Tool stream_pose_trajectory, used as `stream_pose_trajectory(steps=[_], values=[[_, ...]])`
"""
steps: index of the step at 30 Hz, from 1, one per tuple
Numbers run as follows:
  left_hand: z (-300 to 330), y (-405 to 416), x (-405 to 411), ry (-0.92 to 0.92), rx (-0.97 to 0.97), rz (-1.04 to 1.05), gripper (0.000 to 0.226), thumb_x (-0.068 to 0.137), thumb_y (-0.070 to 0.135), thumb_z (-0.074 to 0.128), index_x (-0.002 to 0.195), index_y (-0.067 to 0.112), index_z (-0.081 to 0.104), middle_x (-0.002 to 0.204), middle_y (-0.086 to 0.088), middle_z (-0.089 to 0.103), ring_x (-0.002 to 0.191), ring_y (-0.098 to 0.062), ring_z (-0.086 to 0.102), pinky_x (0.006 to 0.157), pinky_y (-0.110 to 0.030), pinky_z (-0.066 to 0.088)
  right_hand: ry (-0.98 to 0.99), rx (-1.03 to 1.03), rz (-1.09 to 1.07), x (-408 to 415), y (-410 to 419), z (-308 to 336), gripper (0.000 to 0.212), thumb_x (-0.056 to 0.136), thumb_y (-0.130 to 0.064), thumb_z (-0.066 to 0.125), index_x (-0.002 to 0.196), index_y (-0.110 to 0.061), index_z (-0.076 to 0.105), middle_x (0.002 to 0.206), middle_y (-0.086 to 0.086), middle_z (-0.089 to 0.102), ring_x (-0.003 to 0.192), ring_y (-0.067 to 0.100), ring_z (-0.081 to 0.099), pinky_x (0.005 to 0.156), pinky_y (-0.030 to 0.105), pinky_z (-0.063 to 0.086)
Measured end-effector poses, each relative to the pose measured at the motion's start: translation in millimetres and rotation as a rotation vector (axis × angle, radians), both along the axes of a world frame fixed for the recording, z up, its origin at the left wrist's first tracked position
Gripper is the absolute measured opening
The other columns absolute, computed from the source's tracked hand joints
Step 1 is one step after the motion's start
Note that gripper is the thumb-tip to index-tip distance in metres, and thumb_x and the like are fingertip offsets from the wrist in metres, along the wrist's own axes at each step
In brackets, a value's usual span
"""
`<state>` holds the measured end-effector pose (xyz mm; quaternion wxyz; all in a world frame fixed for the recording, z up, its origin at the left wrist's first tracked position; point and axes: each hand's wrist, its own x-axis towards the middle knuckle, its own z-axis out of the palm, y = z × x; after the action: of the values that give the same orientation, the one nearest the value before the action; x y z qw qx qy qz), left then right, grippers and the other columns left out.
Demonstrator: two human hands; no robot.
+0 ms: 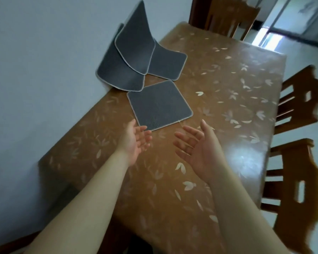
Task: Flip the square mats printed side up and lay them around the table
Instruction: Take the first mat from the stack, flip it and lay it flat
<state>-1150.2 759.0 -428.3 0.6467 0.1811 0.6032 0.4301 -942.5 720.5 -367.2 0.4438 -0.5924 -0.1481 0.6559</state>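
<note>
Brown wooden table [218,110] with pale leaf pattern under a glossy surface, pushed against the wall on its left side. One dark grey mat [159,105] lies flat, plain side up. Behind it, three more grey mats [134,57] rest on the tabletop, overlapping and curling up against the wall.

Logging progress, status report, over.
Left hand and right hand open, empty. Flat mat grey side up, untouched. Three mats against wall. Nothing blocking.
</note>
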Motion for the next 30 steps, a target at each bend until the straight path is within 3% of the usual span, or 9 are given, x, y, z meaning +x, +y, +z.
stream_pose_trajectory(steps=[6, 9, 13, 19, 22, 27, 30], values=[[-77, 66, -44, -0.089, -0.16, 0.042, 0.047, 0.101, 0.053, 0.041, 0.11, 0.012, 0.062, 0.118, -0.014, 0.066, 0.103, -0.029, 0.064, 0.085, -0.043, 0.05, -0.081, -0.092, -0.085, -33, 28, -41, 0.056, 0.097, -0.065, 0.049, 0.118, -0.018, 0.072, 0.107, 0.007, 0.082, 0.096, 0.025, 0.08, 0.079, 0.043, 0.056], [-107, 84, -59, -0.14, -0.233, 0.066, 0.052, 0.101, 0.053, 0.04, 0.123, 0.01, 0.058, 0.131, -0.017, 0.062, 0.112, -0.031, 0.061, 0.092, -0.045, 0.048, -0.088, -0.137, -0.113, -41, 31, -59, 0.056, 0.097, -0.065, 0.048, 0.12, -0.019, 0.071, 0.107, 0.006, 0.082, 0.097, 0.025, 0.079, 0.083, 0.045, 0.056], [-131, 99, -64, -0.215, -0.297, 0.078, 0.065, 0.103, 0.055, 0.037, 0.144, 0.006, 0.046, 0.147, -0.02, 0.052, 0.133, -0.036, 0.051, 0.111, -0.047, 0.039, -0.094, -0.173, -0.14, -46, 33, -72, 0.055, 0.099, -0.064, 0.047, 0.12, -0.019, 0.071, 0.106, 0.006, 0.082, 0.093, 0.024, 0.08, 0.078, 0.043, 0.055], [-150, 114, -64, -0.444, -0.326, 0.164, 0.076, 0.102, 0.059, 0.037, 0.149, -0.001, 0.039, 0.146, -0.024, 0.053, 0.137, -0.037, 0.05, 0.119, -0.047, 0.034, -0.109, -0.186, -0.164, -47, 37, -75, 0.054, 0.1, -0.063, 0.046, 0.119, -0.019, 0.071, 0.109, 0.007, 0.082, 0.097, 0.025, 0.079, 0.082, 0.044, 0.054], [-155, 120, -60, -0.459, -0.332, 0.171, 0.069, 0.101, 0.056, 0.043, 0.137, -0.002, 0.05, 0.129, -0.022, 0.062, 0.122, -0.035, 0.061, 0.111, -0.045, 0.042, -0.12, -0.185, -0.182, -45, 40, -68, 0.054, 0.101, -0.062, 0.044, 0.121, -0.019, 0.07, 0.111, 0.007, 0.081, 0.104, 0.028, 0.077, 0.085, 0.044, 0.054], [-155, 129, -52, -0.323, -0.32, 0.106, 0.038, 0.105, 0.038, 0.052, 0.11, 0.003, 0.065, 0.108, -0.013, 0.069, 0.098, -0.022, 0.068, 0.077, -0.03, 0.059, -0.141, -0.188, -0.199, -46, 44, -59, 0.056, 0.102, -0.06, 0.043, 0.126, -0.016, 0.068, 0.118, 0.01, 0.079, 0.111, 0.03, 0.073, 0.09, 0.044, 0.053], [-155, 135, -48, -0.194, -0.301, 0.064, 0.023, 0.099, 0.023, 0.065, 0.113, 0.005, 0.068, 0.109, -0.011, 0.073, 0.091, -0.018, 0.07, 0.067, -0.024, 0.061, -0.145, -0.19, -0.19, -48, 45, -57, 0.055, 0.102, -0.059, 0.043, 0.126, -0.016, 0.068, 0.119, 0.01, 0.078, 0.112, 0.031, 0.073, 0.093, 0.046, 0.052]])
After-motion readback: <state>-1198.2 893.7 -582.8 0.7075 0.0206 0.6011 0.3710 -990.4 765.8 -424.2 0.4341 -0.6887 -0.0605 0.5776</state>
